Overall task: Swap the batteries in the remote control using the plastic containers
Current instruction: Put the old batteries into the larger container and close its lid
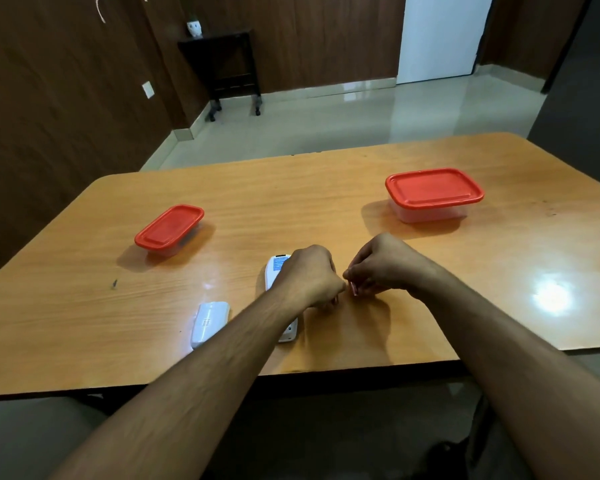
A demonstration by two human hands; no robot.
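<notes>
A white remote control [277,270] lies face down on the wooden table [326,209], mostly covered by my left hand [309,277], which rests on it with fingers curled. Its detached white battery cover [208,323] lies to the left near the front edge. My right hand [378,263] is beside the left one, fingertips pinched on a small pinkish battery [354,288] just above the tabletop. Two clear plastic containers with red lids stand closed: a small one [168,228] at the left, a larger one [433,192] at the back right.
The table's front edge runs just below the remote. Beyond the far edge is a glossy tiled floor, a dark wheeled side table [232,67] against brown wall panels, and a white door [440,36].
</notes>
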